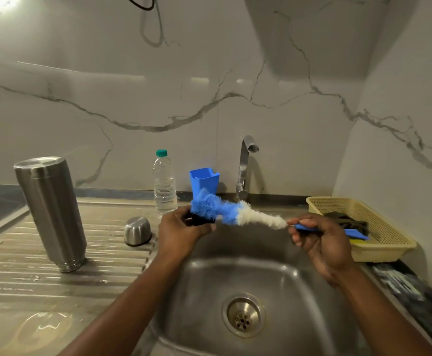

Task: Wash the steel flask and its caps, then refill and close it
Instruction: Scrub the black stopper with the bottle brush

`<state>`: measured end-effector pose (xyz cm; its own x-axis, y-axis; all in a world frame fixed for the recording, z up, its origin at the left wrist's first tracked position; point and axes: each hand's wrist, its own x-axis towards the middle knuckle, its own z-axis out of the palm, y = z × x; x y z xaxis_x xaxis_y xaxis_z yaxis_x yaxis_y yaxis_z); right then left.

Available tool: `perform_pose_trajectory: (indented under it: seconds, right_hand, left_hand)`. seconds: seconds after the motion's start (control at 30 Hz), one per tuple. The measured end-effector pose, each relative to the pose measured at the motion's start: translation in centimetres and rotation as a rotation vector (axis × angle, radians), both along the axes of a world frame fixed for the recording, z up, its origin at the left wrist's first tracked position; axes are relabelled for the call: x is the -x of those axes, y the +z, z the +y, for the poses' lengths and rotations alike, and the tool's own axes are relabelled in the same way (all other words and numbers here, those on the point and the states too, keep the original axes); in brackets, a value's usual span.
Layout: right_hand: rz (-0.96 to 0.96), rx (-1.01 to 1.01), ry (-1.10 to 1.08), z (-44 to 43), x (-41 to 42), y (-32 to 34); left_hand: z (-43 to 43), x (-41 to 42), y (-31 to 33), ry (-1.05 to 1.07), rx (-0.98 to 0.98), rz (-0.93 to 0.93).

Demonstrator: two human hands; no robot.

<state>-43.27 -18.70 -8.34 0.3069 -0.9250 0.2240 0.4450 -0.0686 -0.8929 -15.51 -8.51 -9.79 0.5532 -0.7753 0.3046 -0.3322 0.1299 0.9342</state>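
Note:
The steel flask (52, 211) stands upside down on the ribbed draining board at the left. A steel cup-shaped cap (137, 231) sits upside down beside the sink. My left hand (181, 231) grips a small black cap (201, 220) above the sink. My right hand (320, 238) holds the blue handle of a bottle brush (235, 213). The brush's blue and white bristles press against the black cap.
The steel sink (248, 278) with its drain lies below my hands, with the tap (245, 165) behind. A plastic water bottle (164, 186) and a blue holder (204, 179) stand at the back. A yellow basket (364, 227) sits to the right.

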Motion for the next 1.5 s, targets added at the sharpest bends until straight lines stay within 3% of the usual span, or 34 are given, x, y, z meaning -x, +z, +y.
perform_pose_trajectory:
  seconds: [0.57, 0.7, 0.87, 1.0, 1.17, 1.5]
  right_hand:
    - [-0.008, -0.022, 0.012, 0.5, -0.1, -0.2]
    - [-0.087, -0.027, -0.053, 0.0, 0.9, 0.3]
    - [-0.017, -0.042, 0.017, 0.6, -0.1, -0.1]
    - [-0.097, -0.052, -0.053, 0.0, 1.0, 0.3]
    - [-0.029, -0.078, 0.010, 0.5, -0.1, -0.2]
    - [-0.062, -0.081, -0.028, 0.4, 0.1, -0.3]
  left_hand:
    - [0.9, 0.8, 0.1, -0.090, 0.052, 0.157]
    - [0.7, 0.5, 0.4, -0.064, 0.101, 0.243]
    - [1.1, 1.5, 0.3, -0.151, 0.054, 0.207]
    - [0.9, 0.6, 0.5, -0.118, 0.102, 0.282]
    - [1.0, 1.1, 0.1, -0.213, 0.062, 0.318]
    - [0.8, 1.0, 0.9, -0.278, 0.197, 0.686]
